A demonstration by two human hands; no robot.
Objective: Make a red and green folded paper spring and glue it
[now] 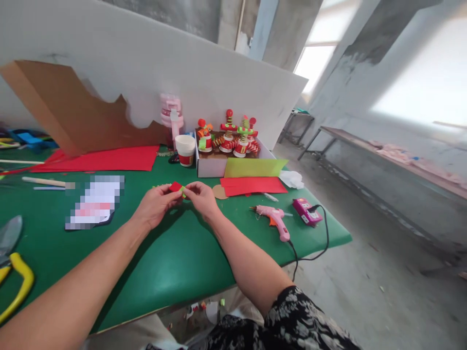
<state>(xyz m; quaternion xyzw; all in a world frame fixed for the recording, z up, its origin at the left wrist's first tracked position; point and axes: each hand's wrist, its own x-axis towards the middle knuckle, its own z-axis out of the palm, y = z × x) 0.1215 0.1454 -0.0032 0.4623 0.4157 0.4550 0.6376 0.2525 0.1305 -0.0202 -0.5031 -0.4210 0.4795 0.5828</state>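
Note:
My left hand (156, 204) and my right hand (202, 198) meet over the green table (175, 253), fingers pinched together on a small red paper piece (175, 186) with a bit of green at its edge. Both hands hover just above the tabletop near its middle. Behind them stands a white box (213, 165) filled with several red, green and orange paper figures (233, 136).
A pink glue gun (275, 219) with a black cord lies right of my hands, next to a pink box (306, 212). Red sheet (251, 185) and yellow-green sheet (253, 167) lie by the box. A paper cup (186, 150), scissors (10, 272) and brown cardboard (73, 112) sit further off.

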